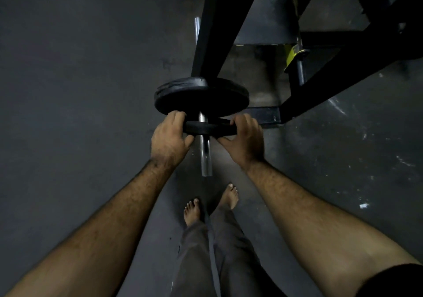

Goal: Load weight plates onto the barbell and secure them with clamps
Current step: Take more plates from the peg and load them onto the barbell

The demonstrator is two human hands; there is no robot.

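The steel barbell sleeve (205,157) points toward me at the centre of the view. A large black weight plate (201,97) sits on it, farther along. A smaller black plate (209,128) is threaded on the sleeve a short way in front of the large one, with a gap of bare steel between them. My left hand (169,138) grips its left rim and my right hand (246,140) grips its right rim. No clamp is visible.
A black rack upright (219,22) rises just behind the plates, with black frame beams (343,67) and a yellow bracket (294,55) to the right. My bare feet (210,203) stand below the sleeve's end on the dark floor (80,90).
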